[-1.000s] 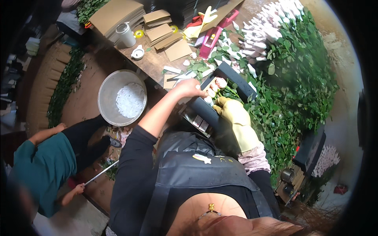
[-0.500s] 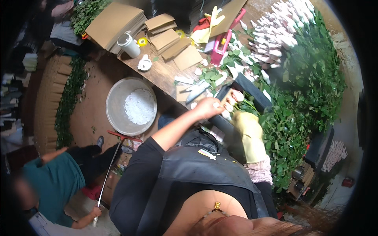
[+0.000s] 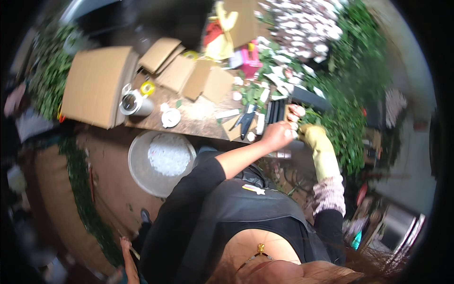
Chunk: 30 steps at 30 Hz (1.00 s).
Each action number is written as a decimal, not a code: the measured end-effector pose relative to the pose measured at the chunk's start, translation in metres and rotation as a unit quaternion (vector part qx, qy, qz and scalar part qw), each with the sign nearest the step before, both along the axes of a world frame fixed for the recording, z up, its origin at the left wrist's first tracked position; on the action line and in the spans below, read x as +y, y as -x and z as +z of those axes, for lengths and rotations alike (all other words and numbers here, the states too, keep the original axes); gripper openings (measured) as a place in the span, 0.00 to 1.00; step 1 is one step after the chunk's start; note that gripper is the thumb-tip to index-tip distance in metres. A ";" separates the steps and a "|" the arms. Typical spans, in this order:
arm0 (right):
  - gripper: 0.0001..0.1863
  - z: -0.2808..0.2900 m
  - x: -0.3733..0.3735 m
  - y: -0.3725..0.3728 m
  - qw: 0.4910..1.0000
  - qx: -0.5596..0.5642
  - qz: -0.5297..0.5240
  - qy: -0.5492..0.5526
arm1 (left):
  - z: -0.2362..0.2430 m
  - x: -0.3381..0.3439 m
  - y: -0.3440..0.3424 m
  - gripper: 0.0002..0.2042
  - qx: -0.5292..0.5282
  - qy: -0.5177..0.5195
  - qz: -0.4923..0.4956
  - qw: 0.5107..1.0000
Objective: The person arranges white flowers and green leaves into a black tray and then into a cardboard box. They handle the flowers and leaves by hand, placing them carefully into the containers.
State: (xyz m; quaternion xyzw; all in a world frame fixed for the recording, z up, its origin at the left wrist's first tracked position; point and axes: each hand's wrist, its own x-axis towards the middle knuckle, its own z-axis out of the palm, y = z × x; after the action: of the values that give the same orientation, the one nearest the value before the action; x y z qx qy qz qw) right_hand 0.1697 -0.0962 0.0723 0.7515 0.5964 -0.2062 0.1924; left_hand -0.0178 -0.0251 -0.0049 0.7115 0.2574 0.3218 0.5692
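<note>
My bare left hand (image 3: 277, 137) is closed, its fingertips pinched together beside a few pale pink roses (image 3: 296, 111) at the table's near edge. What sits in the pinch, if anything, is too small to make out. My right hand (image 3: 313, 136), in a long yellow rubber glove, is close by on the right of the same roses. Its fingers are blurred and partly hidden. The roses lie against a black ridged holder (image 3: 276, 111) with a dark raised side piece (image 3: 309, 98). Black-handled scissors (image 3: 248, 122) lie to the left of my left hand.
Cardboard sheets (image 3: 97, 87), smaller cardboard pieces (image 3: 176, 73), a white cup (image 3: 137, 105) and a pink tape dispenser (image 3: 250, 59) occupy the table. Wrapped white buds (image 3: 302, 28) and leafy stems (image 3: 364, 57) pile up at right. A tub (image 3: 137, 175) stands below; another person's hand (image 3: 125, 243) shows lower left.
The whole view has swung, shifting the table leftward and levelling it. Both hands remain at the roses, with my gloved hand now lower beside them. The co-worker has mostly left view at lower left.
</note>
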 end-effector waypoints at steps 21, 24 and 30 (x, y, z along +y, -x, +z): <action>0.10 0.013 0.004 0.004 0.983 0.148 -0.103 0.033 | -0.006 0.099 0.290 0.16 0.552 -0.087 -0.129 0.819; 0.16 0.038 0.028 0.020 0.908 0.217 -0.356 0.048 | 0.002 0.063 0.329 0.27 0.764 -0.239 -0.148 0.580; 0.14 -0.036 0.004 -0.008 0.966 0.213 -0.143 0.035 | 0.060 0.053 0.164 0.15 0.351 -0.005 -0.072 0.934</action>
State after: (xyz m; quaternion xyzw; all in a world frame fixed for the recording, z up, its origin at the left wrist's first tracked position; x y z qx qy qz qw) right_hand 0.1775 -0.0920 0.0367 0.7604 0.5027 -0.4074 0.0552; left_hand -0.1818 0.0282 0.0553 0.7987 0.3872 0.0109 0.4605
